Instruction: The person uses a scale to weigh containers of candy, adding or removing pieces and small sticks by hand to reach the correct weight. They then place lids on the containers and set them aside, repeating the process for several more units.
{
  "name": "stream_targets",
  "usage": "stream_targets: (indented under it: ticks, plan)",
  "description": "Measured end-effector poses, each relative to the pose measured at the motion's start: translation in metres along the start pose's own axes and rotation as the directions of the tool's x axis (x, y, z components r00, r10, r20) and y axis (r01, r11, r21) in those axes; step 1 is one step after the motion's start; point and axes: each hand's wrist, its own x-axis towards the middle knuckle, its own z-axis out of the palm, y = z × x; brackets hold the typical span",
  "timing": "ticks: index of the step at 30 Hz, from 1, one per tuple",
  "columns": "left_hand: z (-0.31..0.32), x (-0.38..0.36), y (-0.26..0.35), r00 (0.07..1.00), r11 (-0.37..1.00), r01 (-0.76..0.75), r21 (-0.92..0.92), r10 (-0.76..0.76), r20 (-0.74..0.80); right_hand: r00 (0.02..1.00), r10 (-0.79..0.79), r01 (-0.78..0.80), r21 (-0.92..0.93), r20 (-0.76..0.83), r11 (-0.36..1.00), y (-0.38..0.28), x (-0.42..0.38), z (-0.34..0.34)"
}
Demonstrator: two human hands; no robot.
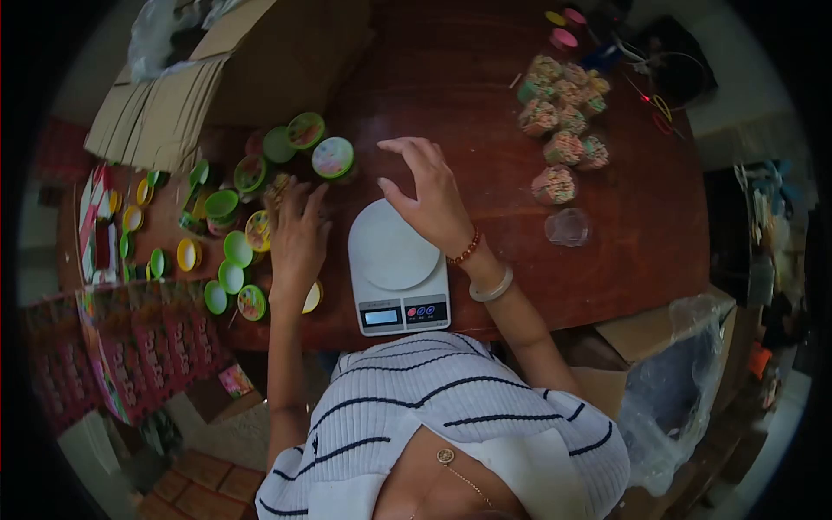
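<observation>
A white digital kitchen scale [404,316] stands at the table's near edge, with its round white platform [394,247] bare and its small display lit. Over the platform's far right side hovers my right hand [429,195], thumb and fingers apart and holding nothing. My left hand [299,238] reaches over the round tubs and lids left of the scale, fingers spread. Beside its fingertips is a small brownish clump [279,186] that I cannot make out. A yellow-rimmed lid [257,231] lies against that hand's left side. Farther back sits a green-rimmed tub with a printed lid [333,158].
Several clear tubs full of pastel sticks [565,147] stand at the right, near an empty-looking clear cup [568,227]. A cardboard box [165,113] rises at the back left. Scissors [663,113] and cables lie back right. An open carton with plastic [667,381] stands below right.
</observation>
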Motion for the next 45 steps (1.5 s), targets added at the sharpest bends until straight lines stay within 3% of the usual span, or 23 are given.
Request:
stream_targets:
  ticks: [1, 2, 4, 5, 7, 9, 10, 12, 15, 17, 19, 22, 25, 27, 30, 34, 37, 39, 41, 45]
  plan:
    - [0.007, 0.001, -0.005, 1.000, 0.999, 0.027, 0.024, -0.026, -0.015, 0.998, -0.014, 0.010, -0.065, -0.059, 0.998, -0.003, -0.004, -0.010]
    - [0.013, 0.001, -0.010, 0.998, 0.997, 0.060, 0.051, -0.059, -0.029, 0.989, 0.013, -0.051, -0.255, -0.148, 0.966, 0.007, -0.014, -0.029]
    - [0.010, 0.007, -0.005, 0.997, 0.994, 0.082, 0.069, -0.081, -0.018, 0.926, 0.034, -0.263, -0.578, -0.375, 0.773, 0.020, -0.032, -0.069]
    - [0.004, 0.010, -0.001, 0.995, 0.996, 0.085, 0.023, -0.083, -0.054, 0.905, 0.084, -0.372, -0.680, -0.417, 0.632, 0.033, -0.040, -0.086]
    - [-0.017, 0.017, 0.014, 0.989, 0.984, 0.124, -0.124, -0.133, -0.065, 0.873, 0.130, -0.473, -0.750, -0.470, 0.463, 0.065, -0.055, -0.111]
    - [-0.035, 0.023, 0.026, 0.989, 0.978, 0.103, -0.180, -0.119, -0.084, 0.873, 0.164, -0.478, -0.735, -0.460, 0.481, 0.094, -0.062, -0.124]
    - [-0.043, 0.025, 0.031, 0.987, 0.968, 0.090, -0.234, -0.118, -0.111, 0.874, 0.164, -0.476, -0.736, -0.458, 0.481, 0.077, -0.060, -0.125]
    - [-0.061, 0.029, 0.039, 0.987, 0.957, 0.069, -0.283, -0.107, -0.119, 0.876, 0.371, -0.476, -0.425, -0.309, 0.770, 0.029, -0.058, -0.124]
    - [-0.073, 0.028, 0.047, 0.990, 0.913, 0.002, -0.407, -0.059, -0.127, 0.977, 0.208, -0.211, -0.172, -0.040, 0.962, -0.011, -0.057, -0.086]
    - [-0.069, 0.030, 0.049, 0.992, 0.902, -0.042, -0.430, -0.014, -0.126, 0.985, 0.121, -0.124, 0.010, 0.123, 0.992, -0.013, -0.059, -0.052]
    - [-0.065, 0.026, 0.048, 0.992, 0.919, -0.060, -0.389, 0.013, -0.123, 0.978, 0.115, -0.125, 0.050, 0.176, 0.991, -0.015, -0.062, -0.024]
    - [-0.067, 0.017, 0.041, 0.987, 0.911, -0.080, -0.405, 0.014, -0.162, 0.983, 0.101, -0.105, 0.018, 0.151, 0.994, -0.024, -0.061, -0.018]
    - [-0.073, 0.003, 0.026, 0.982, 0.926, -0.006, -0.376, -0.065, -0.176, 0.972, 0.225, -0.210, -0.171, 0.073, 0.962, -0.008, -0.080, -0.051]
    - [-0.073, -0.004, 0.016, 0.975, 0.915, 0.049, -0.400, -0.131, -0.179, 0.924, 0.383, -0.352, -0.366, 0.013, 0.862, 0.022, -0.106, -0.067]
    - [-0.067, -0.007, 0.006, 0.972, 0.911, 0.066, -0.407, -0.151, -0.181, 0.896, 0.435, -0.364, -0.421, 0.085, 0.831, 0.055, -0.132, -0.079]
    - [-0.062, -0.004, 0.011, 0.971, 0.929, 0.016, -0.370, -0.102, -0.215, 0.893, 0.438, -0.359, -0.425, 0.101, 0.831, 0.050, -0.137, -0.074]
    - [-0.064, -0.004, 0.013, 0.965, 0.918, -0.014, -0.397, -0.091, -0.245, 0.934, 0.350, -0.272, -0.490, 0.073, 0.829, 0.050, -0.136, -0.073]
    - [-0.068, -0.005, 0.010, 0.961, 0.919, -0.029, -0.394, -0.082, -0.263, 0.801, 0.599, -0.599, -0.065, -0.016, 0.798, 0.045, -0.128, -0.077]
    - [-0.072, -0.006, 0.006, 0.955, 0.922, -0.046, -0.385, -0.073, -0.287, 0.835, 0.549, -0.549, -0.102, -0.035, 0.829, 0.041, -0.120, -0.079]
    - [-0.070, -0.007, 0.003, 0.962, 0.921, -0.013, -0.389, -0.094, -0.255, 0.848, 0.527, -0.527, 0.027, -0.057, 0.850, 0.040, -0.111, -0.078]
